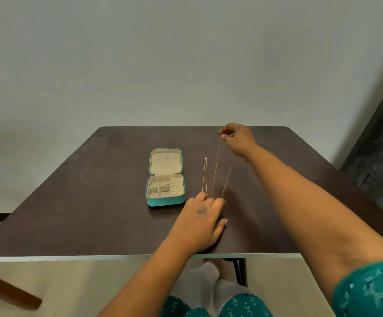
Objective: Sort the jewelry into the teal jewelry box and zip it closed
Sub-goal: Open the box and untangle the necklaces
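The teal jewelry box lies open on the dark table, lid flat behind it, cream compartments showing. To its right thin gold chains stretch across the tabletop. My right hand, far out over the table, pinches the far end of the middle chain. Left of it lies a looped chain, and a shorter strand lies to the right. My left hand rests on the table with its fingertips on the chains' near ends. Small items inside the box are too tiny to identify.
The dark brown table stands against a pale wall; its near edge is by my knees. A wooden piece shows at the lower left and a dark marbled panel at the right.
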